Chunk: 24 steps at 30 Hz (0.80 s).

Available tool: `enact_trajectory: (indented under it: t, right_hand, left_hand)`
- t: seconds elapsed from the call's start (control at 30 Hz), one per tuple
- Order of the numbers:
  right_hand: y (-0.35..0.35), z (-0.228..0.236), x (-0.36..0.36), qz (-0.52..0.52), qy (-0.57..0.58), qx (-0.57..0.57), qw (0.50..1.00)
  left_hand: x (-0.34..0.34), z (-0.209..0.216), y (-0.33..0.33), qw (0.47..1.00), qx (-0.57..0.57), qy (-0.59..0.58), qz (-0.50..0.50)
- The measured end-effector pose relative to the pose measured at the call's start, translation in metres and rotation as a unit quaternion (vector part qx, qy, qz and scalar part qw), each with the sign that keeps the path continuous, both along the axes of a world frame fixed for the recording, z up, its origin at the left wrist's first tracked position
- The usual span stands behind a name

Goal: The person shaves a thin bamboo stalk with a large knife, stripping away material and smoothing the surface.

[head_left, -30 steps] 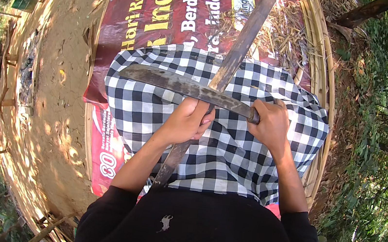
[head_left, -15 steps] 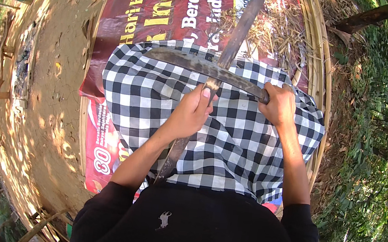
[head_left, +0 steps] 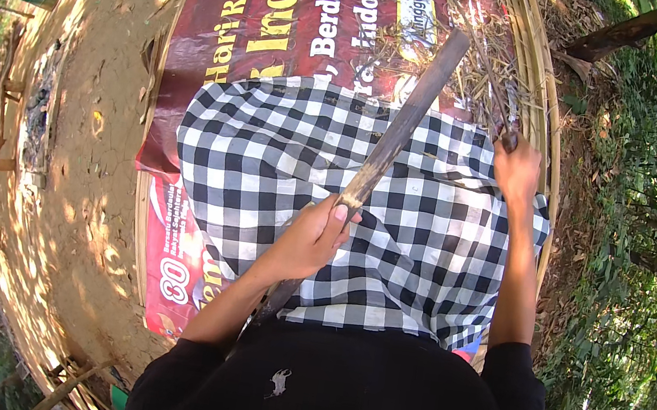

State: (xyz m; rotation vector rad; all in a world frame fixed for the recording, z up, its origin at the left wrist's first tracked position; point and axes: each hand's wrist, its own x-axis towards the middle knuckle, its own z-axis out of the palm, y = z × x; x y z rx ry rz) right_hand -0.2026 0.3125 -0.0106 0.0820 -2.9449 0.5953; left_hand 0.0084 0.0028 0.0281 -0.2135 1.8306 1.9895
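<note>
My left hand [head_left: 310,240] is wrapped round a long dark wooden stick [head_left: 409,112], which slants from near my waist up and away to the right. Just above my fingers, a pale scraped patch shows on the stick. My right hand [head_left: 517,170], out to the right, grips the handle of a machete [head_left: 510,138]. Its blade points away from me and appears thin, seen nearly edge-on, apart from the stick. Beneath both hands, a black-and-white checked cloth [head_left: 256,187] covers my lap.
I sit on a bamboo platform [head_left: 543,59] covered with a red printed banner [head_left: 218,33]. Dry shavings [head_left: 470,78] are scattered over its far right part. Bare earth [head_left: 92,174] lies to the left, and green plants [head_left: 649,164] grow along the right.
My right hand has swung the machete off the stick, out to the right and away, turning the blade from crosswise to forward. My left hand and the stick have come slightly nearer me.
</note>
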Motion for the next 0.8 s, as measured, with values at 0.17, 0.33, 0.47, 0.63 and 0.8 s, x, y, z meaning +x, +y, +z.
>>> enact_trajectory:
  t: [0.17, 0.33, 0.47, 0.63, 0.8]
  right_hand:
    - [-0.062, 0.022, 0.072, 0.009, -0.096, -0.016, 0.995]
    - [-0.066, 0.031, 0.082, -0.061, -0.118, -0.008, 0.991]
    - [-0.039, 0.035, 0.083, -0.118, -0.076, -0.104, 0.985]
    - [-0.041, 0.04, 0.111, -0.073, 0.016, -0.226, 0.971]
    - [-0.043, 0.036, 0.128, 0.158, 0.065, -0.055, 0.984]
  left_hand:
    - [-0.023, 0.006, 0.0, 0.999, 0.032, 0.005, 0.038]
    - [-0.036, 0.009, 0.0, 0.992, 0.118, -0.002, 0.051]
    - [-0.041, 0.006, -0.006, 0.987, 0.143, -0.004, 0.071]
    - [-0.05, -0.009, -0.001, 0.987, 0.163, -0.016, -0.003]
    - [-0.054, -0.002, 0.03, 0.987, 0.152, -0.035, -0.048]
